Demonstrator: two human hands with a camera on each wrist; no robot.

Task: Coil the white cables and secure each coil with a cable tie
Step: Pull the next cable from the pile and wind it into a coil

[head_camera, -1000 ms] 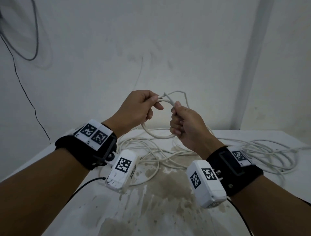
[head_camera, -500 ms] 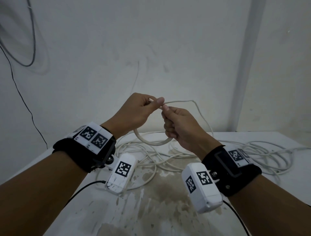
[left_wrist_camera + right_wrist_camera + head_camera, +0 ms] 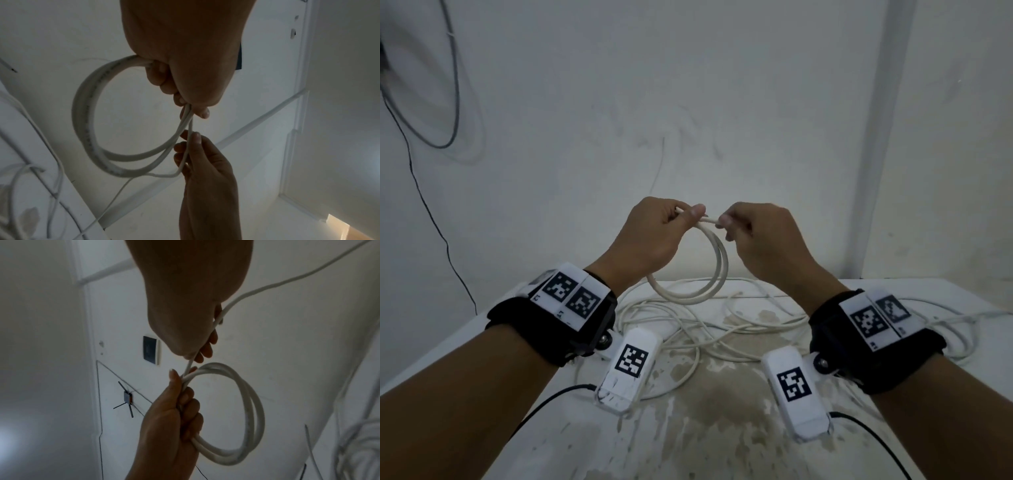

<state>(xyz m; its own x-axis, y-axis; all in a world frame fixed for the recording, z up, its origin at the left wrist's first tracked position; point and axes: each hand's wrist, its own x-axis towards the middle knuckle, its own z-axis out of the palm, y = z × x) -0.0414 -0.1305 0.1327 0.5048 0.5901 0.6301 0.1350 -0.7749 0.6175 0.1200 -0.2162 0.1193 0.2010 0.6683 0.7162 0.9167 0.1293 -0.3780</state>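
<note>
— Hanging from the left hand (image 3: pixel 650 236), a small coil (image 3: pixel 698 274) of white cable is gripped by curled fingers (image 3: pixel 162 81), raised above the counter (image 3: pixel 945 298).
— And the right hand (image 3: pixel 763 240)?
— The strand leaving the coil at 12 o'clock is pinched there. More loose cable (image 3: pixel 688 329) is heaped on the counter below, toward 6 o'clock.

Both forearms were bare, no sleeves. Each wrist had a chunky black strap (image 3: pixel 544 329) topped with white plates printed with black square-code markers (image 3: pixel 868 320), plus a white camera pod (image 3: pixel 631 368) trailing a thin black lead (image 3: pixel 544 409).
</note>
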